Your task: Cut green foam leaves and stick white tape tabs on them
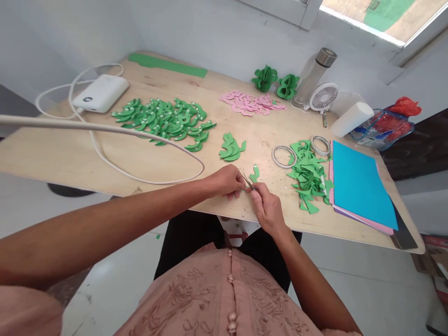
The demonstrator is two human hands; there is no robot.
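Observation:
My right hand is closed around a small pair of scissors, its blades pointing up and left towards my other hand. Just left of the blades, my left hand is closed in a pinch; what lies between its fingertips is too small to make out. A single curved green paper cut-out with a white patch at its top lies just beyond the scissors. Farther back is a small pile of green cut-outs. To the left, a large heap of green cut-outs carries white patches.
Green scraps and two tape rolls lie right, beside blue paper sheets. Pink cut-outs, green paper shapes, a bottle and a fan stand behind. A white cable crosses left, near a white box.

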